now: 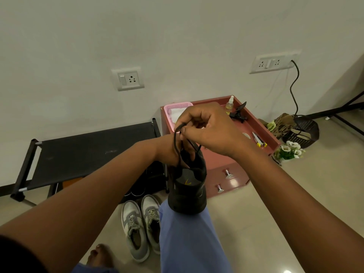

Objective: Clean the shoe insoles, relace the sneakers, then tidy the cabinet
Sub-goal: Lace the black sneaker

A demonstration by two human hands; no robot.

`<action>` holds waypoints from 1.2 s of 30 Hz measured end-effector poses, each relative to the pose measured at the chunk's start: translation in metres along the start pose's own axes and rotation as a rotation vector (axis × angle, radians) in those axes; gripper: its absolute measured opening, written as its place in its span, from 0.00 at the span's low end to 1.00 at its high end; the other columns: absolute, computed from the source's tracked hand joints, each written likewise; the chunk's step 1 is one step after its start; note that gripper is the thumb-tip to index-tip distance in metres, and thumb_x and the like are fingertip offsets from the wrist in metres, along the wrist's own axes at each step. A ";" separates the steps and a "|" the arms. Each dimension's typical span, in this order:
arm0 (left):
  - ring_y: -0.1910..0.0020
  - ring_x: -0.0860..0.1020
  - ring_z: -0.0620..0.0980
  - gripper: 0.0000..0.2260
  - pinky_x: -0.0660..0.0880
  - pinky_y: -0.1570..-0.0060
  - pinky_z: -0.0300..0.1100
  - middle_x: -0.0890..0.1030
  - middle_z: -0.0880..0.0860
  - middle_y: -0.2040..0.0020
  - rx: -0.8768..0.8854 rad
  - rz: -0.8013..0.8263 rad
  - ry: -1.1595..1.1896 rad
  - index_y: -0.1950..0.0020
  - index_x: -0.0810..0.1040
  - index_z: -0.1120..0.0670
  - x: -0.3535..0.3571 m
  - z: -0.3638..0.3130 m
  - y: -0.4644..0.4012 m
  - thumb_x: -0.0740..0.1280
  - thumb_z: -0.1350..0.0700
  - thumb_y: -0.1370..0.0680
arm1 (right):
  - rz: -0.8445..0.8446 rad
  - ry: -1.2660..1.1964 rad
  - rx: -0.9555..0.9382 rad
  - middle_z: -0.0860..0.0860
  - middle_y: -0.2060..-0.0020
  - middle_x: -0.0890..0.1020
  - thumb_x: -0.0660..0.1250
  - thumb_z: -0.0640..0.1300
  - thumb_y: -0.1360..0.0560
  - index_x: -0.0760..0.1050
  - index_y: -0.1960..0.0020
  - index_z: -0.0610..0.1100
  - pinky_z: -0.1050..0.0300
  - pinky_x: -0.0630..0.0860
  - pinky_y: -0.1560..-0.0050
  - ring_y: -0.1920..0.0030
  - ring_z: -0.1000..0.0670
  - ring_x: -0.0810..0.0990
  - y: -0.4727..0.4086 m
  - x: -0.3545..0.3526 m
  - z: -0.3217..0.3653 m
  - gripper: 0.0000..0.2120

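Pinching a black lace above a black sneaker propped on a knee, right hand, left hand gripping the sneaker's collar, grey pair on the floor.

Left hand mostly behind sneaker

the beige tiled floor carries a pair of grey sneakers, below and left of the grip. a black shoe rack stands further left. the pink cabinet, just behind the grip, bears a pink basket, a spray bottle and a black clip.
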State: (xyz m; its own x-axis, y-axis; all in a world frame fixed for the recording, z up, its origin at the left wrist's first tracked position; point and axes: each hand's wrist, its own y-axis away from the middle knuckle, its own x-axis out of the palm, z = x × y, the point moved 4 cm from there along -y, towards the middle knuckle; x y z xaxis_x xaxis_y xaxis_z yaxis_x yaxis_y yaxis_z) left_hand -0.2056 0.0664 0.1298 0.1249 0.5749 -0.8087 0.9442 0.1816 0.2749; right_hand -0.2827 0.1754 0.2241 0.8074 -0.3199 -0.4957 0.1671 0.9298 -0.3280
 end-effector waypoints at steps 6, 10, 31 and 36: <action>0.56 0.78 0.42 0.09 0.72 0.58 0.31 0.79 0.42 0.53 0.026 -0.145 -0.135 0.52 0.79 0.43 0.008 -0.001 -0.005 0.77 0.51 0.26 | -0.042 0.094 -0.024 0.53 0.63 0.86 0.69 0.31 0.29 0.86 0.55 0.44 0.50 0.84 0.54 0.60 0.51 0.85 0.004 -0.007 -0.001 0.11; 0.58 0.79 0.43 0.09 0.79 0.57 0.40 0.81 0.45 0.55 0.026 -0.296 -0.108 0.51 0.81 0.48 0.005 -0.005 -0.004 0.77 0.50 0.28 | -0.057 0.030 -0.003 0.50 0.64 0.86 0.68 0.30 0.29 0.86 0.56 0.42 0.49 0.84 0.53 0.60 0.48 0.86 0.006 -0.012 -0.005 0.11; 0.52 0.82 0.47 0.07 0.81 0.48 0.46 0.86 0.47 0.50 0.047 -0.346 -0.184 0.46 0.86 0.47 -0.008 -0.001 0.007 0.72 0.56 0.22 | -0.082 -0.107 0.076 0.48 0.68 0.83 0.68 0.26 0.29 0.83 0.55 0.35 0.34 0.83 0.52 0.61 0.39 0.87 0.011 -0.013 -0.013 0.09; 0.51 0.78 0.39 0.19 0.76 0.48 0.35 0.80 0.36 0.53 -0.041 -0.191 0.114 0.51 0.83 0.41 -0.011 0.002 0.009 0.65 0.67 0.24 | -0.094 0.054 0.130 0.51 0.69 0.84 0.70 0.31 0.29 0.83 0.57 0.42 0.42 0.83 0.50 0.60 0.44 0.87 0.011 -0.018 -0.020 0.08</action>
State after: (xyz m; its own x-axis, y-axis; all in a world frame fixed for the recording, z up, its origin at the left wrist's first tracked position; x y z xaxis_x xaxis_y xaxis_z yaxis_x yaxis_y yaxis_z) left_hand -0.1976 0.0605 0.1400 -0.0928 0.6128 -0.7848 0.9338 0.3270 0.1450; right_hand -0.3068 0.1875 0.2137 0.7538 -0.4125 -0.5114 0.3148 0.9100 -0.2699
